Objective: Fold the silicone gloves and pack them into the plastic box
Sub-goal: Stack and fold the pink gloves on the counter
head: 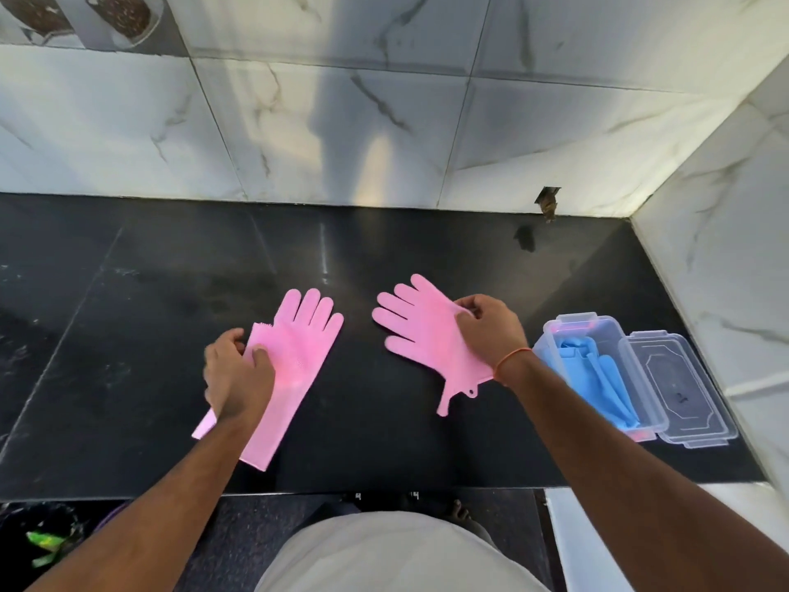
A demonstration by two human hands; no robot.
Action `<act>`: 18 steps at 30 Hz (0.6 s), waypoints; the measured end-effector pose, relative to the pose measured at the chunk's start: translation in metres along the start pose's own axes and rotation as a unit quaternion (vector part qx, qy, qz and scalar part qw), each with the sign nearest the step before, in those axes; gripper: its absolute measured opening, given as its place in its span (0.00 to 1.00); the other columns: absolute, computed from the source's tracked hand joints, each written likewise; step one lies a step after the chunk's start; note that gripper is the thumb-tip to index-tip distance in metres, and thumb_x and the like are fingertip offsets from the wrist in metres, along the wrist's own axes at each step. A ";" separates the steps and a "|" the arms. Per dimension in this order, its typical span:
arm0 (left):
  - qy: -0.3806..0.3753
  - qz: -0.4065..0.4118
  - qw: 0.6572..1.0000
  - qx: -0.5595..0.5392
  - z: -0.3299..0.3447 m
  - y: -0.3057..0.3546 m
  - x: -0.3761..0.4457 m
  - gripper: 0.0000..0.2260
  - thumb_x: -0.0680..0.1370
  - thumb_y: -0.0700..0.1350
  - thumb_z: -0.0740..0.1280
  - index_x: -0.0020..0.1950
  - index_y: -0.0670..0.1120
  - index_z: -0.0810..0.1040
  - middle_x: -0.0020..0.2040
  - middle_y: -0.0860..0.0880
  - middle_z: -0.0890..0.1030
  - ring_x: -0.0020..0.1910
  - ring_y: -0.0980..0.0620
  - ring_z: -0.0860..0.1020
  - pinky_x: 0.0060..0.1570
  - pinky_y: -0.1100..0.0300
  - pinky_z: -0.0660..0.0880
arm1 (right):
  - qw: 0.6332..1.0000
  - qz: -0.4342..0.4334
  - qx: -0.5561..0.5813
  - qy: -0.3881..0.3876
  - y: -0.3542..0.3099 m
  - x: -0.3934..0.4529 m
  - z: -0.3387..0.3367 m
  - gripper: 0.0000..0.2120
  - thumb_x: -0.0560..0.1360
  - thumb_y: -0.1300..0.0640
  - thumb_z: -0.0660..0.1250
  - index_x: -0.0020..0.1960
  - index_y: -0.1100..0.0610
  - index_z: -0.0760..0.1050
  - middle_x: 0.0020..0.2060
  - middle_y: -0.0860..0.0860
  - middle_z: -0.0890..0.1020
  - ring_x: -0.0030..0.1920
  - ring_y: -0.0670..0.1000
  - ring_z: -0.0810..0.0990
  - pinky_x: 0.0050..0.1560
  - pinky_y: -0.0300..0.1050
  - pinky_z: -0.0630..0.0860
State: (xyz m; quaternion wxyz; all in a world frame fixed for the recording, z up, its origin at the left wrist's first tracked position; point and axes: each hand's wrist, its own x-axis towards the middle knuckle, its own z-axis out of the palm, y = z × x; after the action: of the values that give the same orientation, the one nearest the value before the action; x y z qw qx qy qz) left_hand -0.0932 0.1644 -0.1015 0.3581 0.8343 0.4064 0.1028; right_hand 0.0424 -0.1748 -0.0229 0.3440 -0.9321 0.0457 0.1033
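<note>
We judge both pink gloves limp, grippy; left hand and right hand fingers pinch their edges.

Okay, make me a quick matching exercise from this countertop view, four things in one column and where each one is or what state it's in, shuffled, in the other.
Column one:
1. left pink glove
2. right pink glove
3. blue gloves
4. clear lid

Column two:
A. lying inside the plastic box
B. on the counter right of the box
C. under the left hand, thumb edge folded over
D. pinched at one edge by the right hand

Pairs: 1-C, 2-D, 3-A, 4-B
</note>
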 end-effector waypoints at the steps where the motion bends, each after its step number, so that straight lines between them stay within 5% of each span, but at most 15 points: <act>1: 0.026 0.030 0.999 0.018 0.004 0.002 -0.006 0.20 0.82 0.45 0.69 0.73 0.50 0.73 0.72 0.46 0.75 0.67 0.40 0.75 0.65 0.34 0.73 | 0.999 -0.008 -0.029 0.019 0.006 0.003 -0.011 0.12 0.80 0.54 0.65 0.58 0.49 0.85 0.53 0.49 0.88 0.48 0.53 0.81 0.53 0.42 0.72; 4: 0.040 0.158 0.987 0.006 0.016 0.015 -0.019 0.24 0.79 0.40 0.71 0.74 0.52 0.73 0.74 0.50 0.75 0.74 0.43 0.70 0.74 0.38 0.65 | 0.988 -0.060 -0.110 0.092 0.010 0.001 -0.038 0.12 0.82 0.53 0.62 0.58 0.51 0.84 0.52 0.53 0.88 0.43 0.53 0.79 0.49 0.44 0.73; 7: -0.123 0.238 0.955 -0.129 0.037 0.041 -0.036 0.16 0.84 0.37 0.66 0.69 0.52 0.77 0.67 0.50 0.83 0.64 0.62 0.80 0.71 0.62 0.73 | 0.958 -0.168 -0.185 0.141 0.000 -0.016 -0.044 0.10 0.82 0.55 0.63 0.57 0.52 0.82 0.49 0.54 0.88 0.42 0.56 0.83 0.46 0.46 0.76; 9: -0.304 0.130 0.923 -0.196 0.051 0.070 -0.054 0.11 0.89 0.44 0.63 0.70 0.55 0.75 0.67 0.50 0.85 0.55 0.64 0.84 0.64 0.53 0.81 | 0.926 -0.252 -0.242 0.140 -0.005 -0.041 -0.032 0.11 0.77 0.59 0.69 0.58 0.51 0.82 0.49 0.53 0.87 0.41 0.59 0.86 0.41 0.49 0.80; 11: -0.468 -0.044 0.849 -0.240 0.067 0.097 -0.072 0.12 0.90 0.57 0.57 0.71 0.57 0.72 0.70 0.48 0.84 0.60 0.52 0.86 0.63 0.48 0.82 | 0.876 -0.350 -0.305 0.128 -0.001 -0.074 -0.008 0.14 0.71 0.58 0.76 0.56 0.49 0.84 0.45 0.50 0.87 0.35 0.54 0.86 0.30 0.45 0.78; 13: -0.544 -0.167 0.765 -0.301 0.085 0.110 -0.083 0.22 0.87 0.66 0.55 0.71 0.54 0.76 0.68 0.47 0.85 0.65 0.44 0.85 0.67 0.44 0.80 | 0.838 -0.415 -0.354 0.023 0.014 -0.099 0.023 0.12 0.74 0.55 0.75 0.57 0.49 0.84 0.46 0.49 0.85 0.39 0.52 0.86 0.33 0.47 0.79; 14: -0.548 -0.188 0.752 -0.314 0.091 0.113 -0.088 0.24 0.86 0.67 0.58 0.71 0.52 0.78 0.66 0.46 0.86 0.65 0.44 0.85 0.68 0.43 0.79 | 0.841 -0.408 -0.350 -0.061 0.023 -0.108 0.036 0.12 0.80 0.53 0.70 0.62 0.50 0.82 0.50 0.50 0.83 0.46 0.54 0.85 0.41 0.50 0.80; 16: -0.514 -0.175 0.793 -0.277 0.098 0.116 -0.095 0.22 0.87 0.61 0.63 0.73 0.47 0.79 0.64 0.45 0.86 0.65 0.44 0.84 0.71 0.41 0.78 | 0.867 -0.353 -0.291 -0.195 0.042 -0.118 0.050 0.17 0.85 0.49 0.62 0.71 0.51 0.77 0.59 0.52 0.81 0.55 0.56 0.80 0.54 0.53 0.79; 18: -0.475 -0.148 0.829 -0.256 0.105 0.110 -0.097 0.17 0.88 0.48 0.64 0.76 0.45 0.77 0.66 0.44 0.85 0.66 0.43 0.83 0.71 0.40 0.78 | 0.912 -0.301 -0.200 -0.194 0.056 -0.123 0.051 0.18 0.85 0.45 0.61 0.71 0.49 0.78 0.61 0.49 0.82 0.58 0.52 0.79 0.61 0.50 0.78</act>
State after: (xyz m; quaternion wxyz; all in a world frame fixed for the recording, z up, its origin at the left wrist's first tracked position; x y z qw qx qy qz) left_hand -0.0407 -0.0080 -0.0907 0.7190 0.5882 0.2635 -0.2602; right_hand -0.0939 -0.1823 -0.0683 0.1669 -0.9125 -0.3269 0.1808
